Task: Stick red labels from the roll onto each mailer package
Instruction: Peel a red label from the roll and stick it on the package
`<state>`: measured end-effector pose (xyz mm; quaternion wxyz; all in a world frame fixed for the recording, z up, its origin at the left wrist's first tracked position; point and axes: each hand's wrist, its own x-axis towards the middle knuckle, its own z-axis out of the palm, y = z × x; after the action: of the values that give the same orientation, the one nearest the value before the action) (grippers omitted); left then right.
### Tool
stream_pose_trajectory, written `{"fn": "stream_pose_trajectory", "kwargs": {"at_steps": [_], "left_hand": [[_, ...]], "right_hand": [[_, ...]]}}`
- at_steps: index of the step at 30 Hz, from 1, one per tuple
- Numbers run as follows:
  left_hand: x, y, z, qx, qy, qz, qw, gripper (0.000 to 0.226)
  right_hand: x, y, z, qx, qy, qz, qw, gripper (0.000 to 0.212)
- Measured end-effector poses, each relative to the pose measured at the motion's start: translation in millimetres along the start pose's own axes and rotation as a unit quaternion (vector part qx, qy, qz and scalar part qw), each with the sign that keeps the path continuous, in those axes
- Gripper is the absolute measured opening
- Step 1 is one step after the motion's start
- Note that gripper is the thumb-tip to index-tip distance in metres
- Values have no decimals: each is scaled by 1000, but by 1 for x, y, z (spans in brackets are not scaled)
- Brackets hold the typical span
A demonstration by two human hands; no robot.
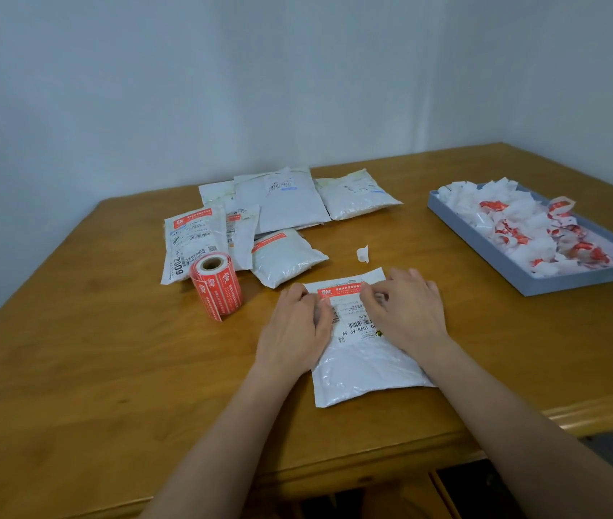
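Both hands rest on a white mailer package (363, 354) lying near the front edge of the wooden table (72, 350); the left hand (297, 327) lies flat with fingers relaxed on its left side; the right hand (406, 309) curls its fingertips onto a red label (338, 292) across the top, pressing it; the label roll (217, 284) stands just left; other mailers (260, 222) lie behind; a grey tray (522, 271) of peeled backing scraps sits right.

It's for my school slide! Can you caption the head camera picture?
Both hands, left and right, press a red label onto a white mailer beside the label roll.
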<state>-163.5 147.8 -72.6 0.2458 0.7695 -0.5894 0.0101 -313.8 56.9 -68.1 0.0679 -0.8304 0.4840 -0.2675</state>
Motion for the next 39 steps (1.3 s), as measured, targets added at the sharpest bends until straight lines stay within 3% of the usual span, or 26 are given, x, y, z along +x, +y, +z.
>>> {"fn": "stream_pose_trajectory", "kwargs": {"at_steps": [6, 11, 13, 15, 18, 21, 23, 25, 28, 34, 39], "left_hand": [[-1, -1, -2, 26, -12, 5, 1000, 45], [-11, 7, -8, 45, 79, 6, 996, 35], [-16, 9, -11, -12, 83, -42, 996, 30], [-18, 9, -14, -118, 59, -117, 984, 27], [-13, 11, -22, -256, 25, -203, 945, 20], [-7, 13, -28, -352, 33, -248, 902, 23], [-5, 17, -30, -389, 47, -250, 886, 28], [-2, 19, -34, -409, 61, -252, 875, 30], [0, 23, -45, -455, 68, -236, 856, 23], [-4, 28, -63, -533, -4, -173, 828, 23], [-4, 18, -69, -553, -1, -166, 816, 37]], "right_hand": [[0, 3, 1, -2, -5, -21, 1000, 34], [-1, 5, -3, 39, 62, 11, 997, 31], [-1, 10, -9, 42, 43, 52, 997, 24], [2, 17, -17, 29, -34, 107, 993, 32], [6, 18, -30, 121, -137, 160, 970, 35], [7, 14, -34, 204, -170, 152, 952, 33], [8, 15, -36, 291, -159, 170, 928, 34], [9, 15, -39, 406, -142, 209, 878, 40], [13, 12, -42, 485, -85, 225, 841, 46], [26, -7, -42, 514, 54, 220, 827, 24], [36, -31, -44, 507, 73, 185, 839, 15]]}}
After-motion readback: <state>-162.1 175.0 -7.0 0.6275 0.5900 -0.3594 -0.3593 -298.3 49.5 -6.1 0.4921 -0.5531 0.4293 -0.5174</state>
